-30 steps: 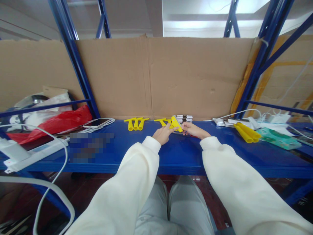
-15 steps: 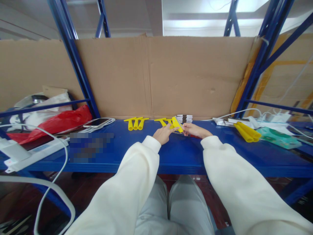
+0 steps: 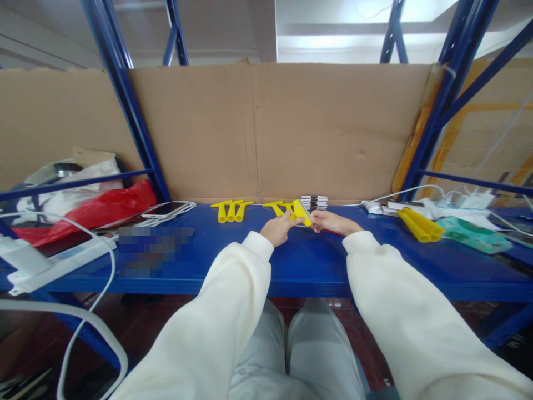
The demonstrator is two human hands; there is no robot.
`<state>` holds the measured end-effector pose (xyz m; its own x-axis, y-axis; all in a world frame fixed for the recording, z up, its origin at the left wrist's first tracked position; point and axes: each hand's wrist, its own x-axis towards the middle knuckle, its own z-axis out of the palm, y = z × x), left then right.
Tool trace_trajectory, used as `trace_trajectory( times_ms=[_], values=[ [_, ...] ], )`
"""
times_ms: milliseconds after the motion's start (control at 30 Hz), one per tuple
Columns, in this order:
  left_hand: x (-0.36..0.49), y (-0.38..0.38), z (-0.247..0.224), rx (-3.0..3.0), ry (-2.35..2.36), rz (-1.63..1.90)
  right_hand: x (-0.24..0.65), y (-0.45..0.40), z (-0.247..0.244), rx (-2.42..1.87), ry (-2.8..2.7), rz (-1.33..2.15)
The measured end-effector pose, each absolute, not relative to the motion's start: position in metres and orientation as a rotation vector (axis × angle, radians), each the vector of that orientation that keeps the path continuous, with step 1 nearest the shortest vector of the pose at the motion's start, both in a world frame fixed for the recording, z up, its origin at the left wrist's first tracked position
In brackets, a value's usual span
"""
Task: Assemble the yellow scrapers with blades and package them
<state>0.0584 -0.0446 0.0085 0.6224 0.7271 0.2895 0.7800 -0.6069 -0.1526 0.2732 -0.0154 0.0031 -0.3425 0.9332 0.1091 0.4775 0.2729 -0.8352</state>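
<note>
"Starting from the left, what is seen on the blue table [image 3: 308, 272]?"

"One red bag [image 3: 120, 203] is seen, with one white power strip [image 3: 62, 261] laid in front of it. One phone [image 3: 160, 210] is placed beside a white cable [image 3: 183, 206]."

"And next, how many yellow pieces are counted?"

"Three T-shaped yellow tools [image 3: 232, 213] are lined up side by side near the cardboard [image 3: 312, 133]. Further right, two more yellow tools [image 3: 273, 208] can be made out, partly hidden by the left hand [image 3: 275, 228]."

"How are the hands occupied?"

"One yellow scraper [image 3: 300, 210] is held between both, tilted, just in front of one stack of white strips [image 3: 315, 201]. It is gripped by the fingers of the left hand, and its right edge is pinched by the right hand [image 3: 331, 221]. The strips are too small to be counted surely."

"What is found at the far right?"

"Two yellow tubes [image 3: 420, 225] are set together, one green packet [image 3: 474, 234] just beside them."
</note>
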Motion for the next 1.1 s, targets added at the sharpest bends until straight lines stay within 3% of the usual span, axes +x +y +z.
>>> trace_trajectory(
  times_ms=[233, 533, 700, 1100],
  values=[
    [0.057, -0.042, 0.009, -2.561, -1.263, -0.355, 0.278, -0.015, 0.008, -1.297, -1.849, 0.897],
    [0.054, -0.041, 0.01, -2.532, -1.314, -0.403, 0.314, -0.003, 0.004, -1.829, -1.809, 0.097],
    [0.054, -0.041, 0.01, -2.562, -1.314, -0.4, 0.313, 0.001, 0.0, -2.021, -1.803, 0.069],
    [0.055, -0.036, 0.008, -2.652, -1.325, -0.509, 0.296, 0.009, 0.008, -2.043, -1.901, -0.059]
  ],
)
